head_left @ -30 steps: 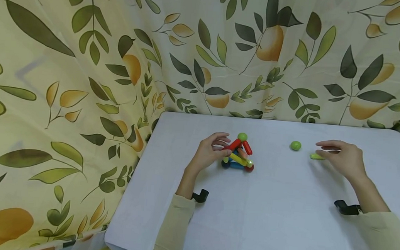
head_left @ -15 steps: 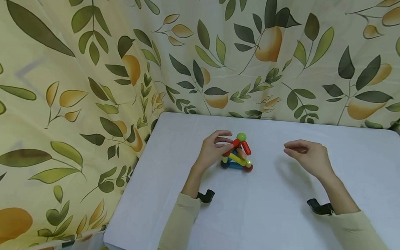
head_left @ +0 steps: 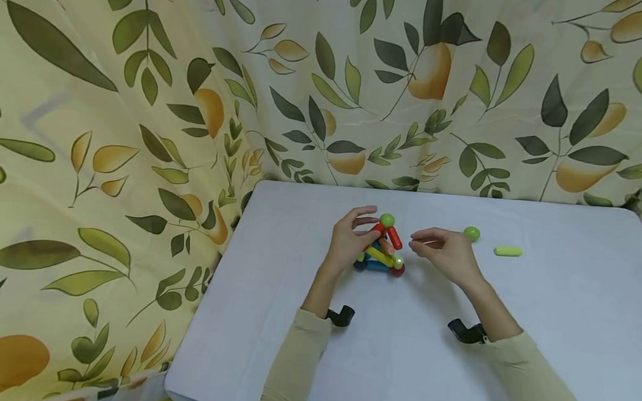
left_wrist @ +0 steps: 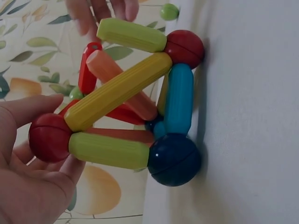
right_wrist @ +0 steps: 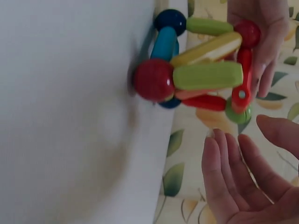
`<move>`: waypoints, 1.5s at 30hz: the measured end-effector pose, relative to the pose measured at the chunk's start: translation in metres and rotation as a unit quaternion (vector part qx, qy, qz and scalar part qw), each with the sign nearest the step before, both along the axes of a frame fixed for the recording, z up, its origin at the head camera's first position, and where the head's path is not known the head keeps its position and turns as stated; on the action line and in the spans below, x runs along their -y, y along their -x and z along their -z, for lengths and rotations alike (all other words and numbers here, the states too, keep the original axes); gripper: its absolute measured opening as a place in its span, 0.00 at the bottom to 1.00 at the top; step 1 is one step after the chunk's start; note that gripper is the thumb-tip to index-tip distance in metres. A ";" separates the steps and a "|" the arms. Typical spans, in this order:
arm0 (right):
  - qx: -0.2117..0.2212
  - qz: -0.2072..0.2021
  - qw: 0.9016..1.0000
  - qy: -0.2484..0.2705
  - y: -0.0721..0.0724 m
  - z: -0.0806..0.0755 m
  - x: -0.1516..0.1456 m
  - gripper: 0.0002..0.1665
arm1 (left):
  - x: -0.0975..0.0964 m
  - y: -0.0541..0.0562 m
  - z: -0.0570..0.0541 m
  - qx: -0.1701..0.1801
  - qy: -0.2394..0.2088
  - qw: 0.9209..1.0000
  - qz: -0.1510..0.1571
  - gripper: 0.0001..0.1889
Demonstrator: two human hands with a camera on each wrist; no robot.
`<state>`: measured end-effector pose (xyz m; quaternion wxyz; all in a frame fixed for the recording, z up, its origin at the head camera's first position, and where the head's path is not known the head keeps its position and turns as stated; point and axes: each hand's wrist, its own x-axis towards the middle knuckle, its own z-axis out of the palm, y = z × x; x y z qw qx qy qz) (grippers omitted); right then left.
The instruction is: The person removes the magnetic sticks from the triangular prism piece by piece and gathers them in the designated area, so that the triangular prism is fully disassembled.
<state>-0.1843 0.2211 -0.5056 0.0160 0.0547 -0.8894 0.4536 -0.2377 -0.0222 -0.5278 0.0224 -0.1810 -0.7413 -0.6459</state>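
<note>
A structure of coloured magnetic rods and balls stands on the white table, with a yellow rod (head_left: 380,256) slanting across its front. My left hand (head_left: 345,242) is at its left side; in the left wrist view the thumb and fingers grip an upper red ball (left_wrist: 49,137). Below that ball, a lime rod (left_wrist: 110,150) leads to a dark blue ball (left_wrist: 174,159). Another lime rod (right_wrist: 208,76) rises from the lower red ball (right_wrist: 153,79), its top end free. A green ball (head_left: 387,220) tops the red rods. My right hand (head_left: 446,253) is just right of the structure, fingers extended, holding nothing.
A loose green ball (head_left: 472,234) and a loose lime rod (head_left: 508,251) lie on the table (head_left: 399,367), right of the structure. A leaf-patterned curtain (head_left: 305,100) hangs behind the table and along its left side.
My right hand has moved left from beside the loose lime rod to the structure, leaving that rod and the loose ball on the table. My left hand has shifted slightly right.
</note>
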 end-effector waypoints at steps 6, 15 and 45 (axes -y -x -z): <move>0.032 0.018 0.999 0.037 0.001 0.003 0.015 0.26 | -0.009 -0.001 0.001 -0.029 0.024 0.999 0.000 0.25; 0.031 0.046 0.997 0.046 0.009 0.005 0.038 0.27 | -0.010 0.000 -0.002 -0.045 0.023 0.999 -0.020 0.24; 0.060 -0.007 0.994 0.089 0.009 0.009 0.035 0.24 | -0.013 -0.002 0.003 -0.033 -0.003 0.999 -0.042 0.26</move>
